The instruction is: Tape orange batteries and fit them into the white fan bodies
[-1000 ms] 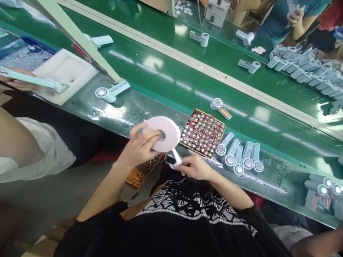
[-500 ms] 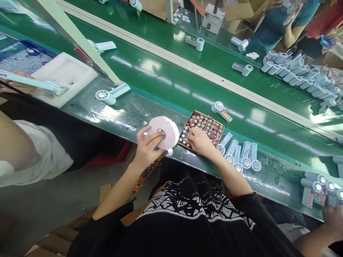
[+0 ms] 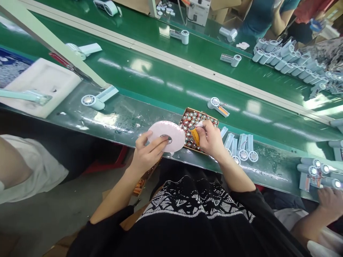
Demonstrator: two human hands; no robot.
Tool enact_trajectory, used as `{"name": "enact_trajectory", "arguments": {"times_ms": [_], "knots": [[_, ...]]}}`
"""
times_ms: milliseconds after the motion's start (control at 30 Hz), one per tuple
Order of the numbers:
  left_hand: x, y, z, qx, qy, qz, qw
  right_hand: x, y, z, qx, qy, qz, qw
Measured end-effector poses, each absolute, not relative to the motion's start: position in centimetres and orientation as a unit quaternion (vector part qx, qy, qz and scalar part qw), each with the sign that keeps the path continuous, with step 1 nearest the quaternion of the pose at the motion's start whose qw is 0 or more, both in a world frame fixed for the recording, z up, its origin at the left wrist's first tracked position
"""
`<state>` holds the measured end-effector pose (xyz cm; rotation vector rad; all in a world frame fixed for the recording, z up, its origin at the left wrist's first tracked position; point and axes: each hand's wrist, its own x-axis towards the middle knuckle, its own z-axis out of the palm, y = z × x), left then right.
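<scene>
While the orange battery cell (image 3: 195,135) stands upright just above its carton, the right hand (image 3: 211,140) pinches it between thumb and fingertips, probably to leave the cell's body free on all sides. Right under it, the carton of cells (image 3: 201,111) sits at the near edge of the desk (image 3: 120,114), within easy reach. The left hand (image 3: 146,154) grips the pink tape roll (image 3: 167,130), fingers by the core, holding it level beside the carton. Pale fan housings (image 3: 242,149) lie lined up just to the right; a co-worker's hand (image 3: 331,204) rests farther along.
</scene>
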<state>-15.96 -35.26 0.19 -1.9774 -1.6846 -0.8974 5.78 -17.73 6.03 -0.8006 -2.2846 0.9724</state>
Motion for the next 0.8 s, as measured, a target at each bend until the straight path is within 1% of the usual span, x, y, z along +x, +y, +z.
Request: {"name": "enact_trajectory", "arguments": {"times_ms": [67,133,233,300,333,400,467,533,567,633,700,733,767,800], "knots": [[-15.7,-35.0,0.8,-0.715,-0.592,-0.316,0.198,5.5,-18.0,6.0,-0.306,-0.856,0.337,0.245],[-15.7,-34.8,1.2,-0.716,-0.595,-0.301,0.205,5.5,-17.9,5.9,-0.308,-0.849,0.364,0.228],[-15.6,-34.7,1.4,-0.710,-0.610,-0.267,0.229,5.6,-17.2,5.7,-0.289,-0.789,0.499,0.213],[-15.2,-34.4,1.4,-0.696,-0.628,-0.258,0.236,5.3,-16.8,5.2,-0.287,-0.715,0.595,0.227],[-14.8,-34.2,1.2,-0.683,-0.639,-0.263,0.235,5.0,-16.9,4.7,-0.295,-0.673,0.631,0.250],[-13.9,-33.3,0.8,-0.645,-0.666,-0.292,0.236,4.0,-17.6,3.7,-0.319,-0.577,0.676,0.330],[-12.7,-32.2,0.3,-0.596,-0.691,-0.324,0.250,2.7,-19.0,2.6,-0.338,-0.477,0.692,0.424],[-11.3,-31.3,-0.1,-0.555,-0.709,-0.348,0.261,1.3,-20.3,1.8,-0.350,-0.394,0.691,0.494],[-10.6,-30.9,-0.2,-0.541,-0.714,-0.359,0.260,0.8,-20.6,1.5,-0.351,-0.368,0.691,0.513],[-9.2,-30.6,-0.4,-0.530,-0.725,-0.371,0.236,0.6,-20.0,1.7,-0.346,-0.352,0.699,0.517],[-8.2,-30.7,-0.7,-0.538,-0.736,-0.362,0.196,1.8,-17.9,2.7,-0.336,-0.358,0.699,0.519],[-8.1,-30.9,-1.1,-0.548,-0.739,-0.350,0.175,2.8,-16.4,3.4,-0.328,-0.360,0.690,0.535],[-8.4,-31.1,-1.6,-0.559,-0.743,-0.334,0.154,4.0,-14.6,4.1,-0.321,-0.354,0.668,0.570],[-9.0,-31.3,-2.2,-0.566,-0.748,-0.319,0.135,5.5,-12.8,4.7,-0.308,-0.337,0.633,0.625]]}}
